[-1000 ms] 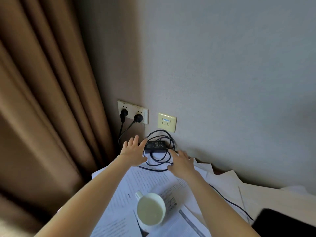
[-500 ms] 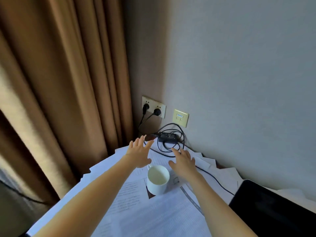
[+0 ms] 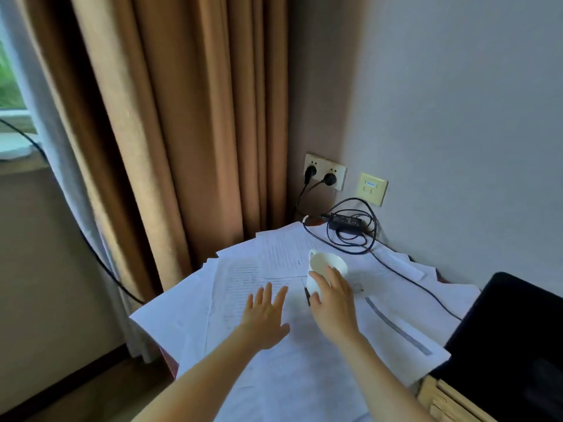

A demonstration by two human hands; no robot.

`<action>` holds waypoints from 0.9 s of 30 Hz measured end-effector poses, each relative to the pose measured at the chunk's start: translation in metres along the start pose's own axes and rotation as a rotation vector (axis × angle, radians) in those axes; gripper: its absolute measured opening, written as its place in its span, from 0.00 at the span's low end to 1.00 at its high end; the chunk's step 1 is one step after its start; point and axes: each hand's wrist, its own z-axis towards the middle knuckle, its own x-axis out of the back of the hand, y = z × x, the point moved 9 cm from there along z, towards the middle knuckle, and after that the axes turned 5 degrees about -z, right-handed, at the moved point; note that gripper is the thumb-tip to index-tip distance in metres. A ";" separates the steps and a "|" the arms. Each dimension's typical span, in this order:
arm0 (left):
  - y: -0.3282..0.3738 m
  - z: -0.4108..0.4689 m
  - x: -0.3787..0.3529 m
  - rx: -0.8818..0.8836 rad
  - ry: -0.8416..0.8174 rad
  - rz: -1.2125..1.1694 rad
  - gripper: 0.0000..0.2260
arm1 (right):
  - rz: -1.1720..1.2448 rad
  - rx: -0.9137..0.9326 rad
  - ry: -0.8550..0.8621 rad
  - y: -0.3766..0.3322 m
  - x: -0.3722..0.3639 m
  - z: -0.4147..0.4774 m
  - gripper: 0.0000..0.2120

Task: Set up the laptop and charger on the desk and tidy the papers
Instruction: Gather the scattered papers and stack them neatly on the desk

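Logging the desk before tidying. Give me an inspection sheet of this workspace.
Surface: desk almost hidden under papers.
Job's things: charger by the wall; laptop at right; papers loose, overlapping.
Clutter: mug on papers.
Hands: left hand open over papers; right hand grips mug.
Cables: cord coiled at charger, runs toward laptop; two plugs in socket; another cable under window.
Surroundings: curtain, window, wall.

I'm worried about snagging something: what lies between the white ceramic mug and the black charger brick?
Head view: white printed papers and loops of thin black cable lie between the white ceramic mug and the black charger brick.
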 end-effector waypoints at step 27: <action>0.057 -0.128 -0.067 -0.464 0.351 -0.258 0.28 | -0.001 -0.367 0.355 0.046 0.032 -0.191 0.22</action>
